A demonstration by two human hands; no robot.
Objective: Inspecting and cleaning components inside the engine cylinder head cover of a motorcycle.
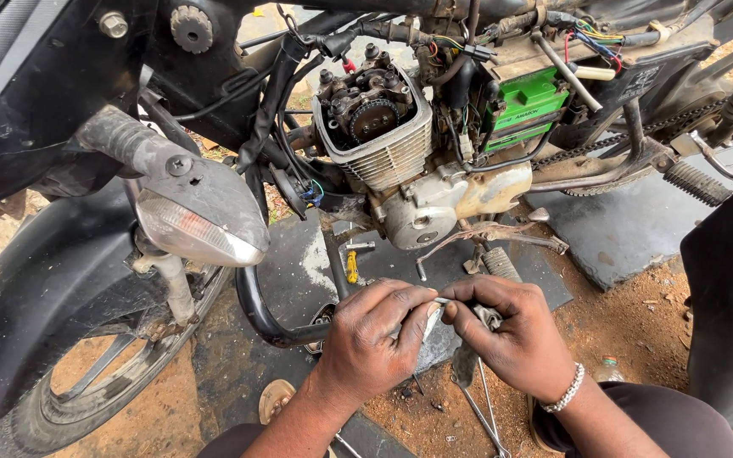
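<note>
Closest to us, our left hand [372, 339] and our right hand [511, 335], the latter with a beaded white bracelet [568, 389] at the wrist, meet low in the middle of the view. Both have their fingers curled shut, pinching between them a small grey metal part [467, 308] held just above the dark rubber floor mat [299, 263]; what kind of part it is we cannot tell. Thin metal rods [481, 416] hang down below our right hand. Beyond our hands stands a stripped black motorcycle with its silver finned engine cylinder head [379, 127] uncovered, a toothed cam sprocket [373, 119] showing inside. A green rectangular battery [523, 106] sits to the right of the engine among coloured wires. On the mat near the engine lies a yellow-handled tool [352, 266]. To the left we see the clear turn-signal lamp [193, 233] and the front wheel [86, 373].
</note>
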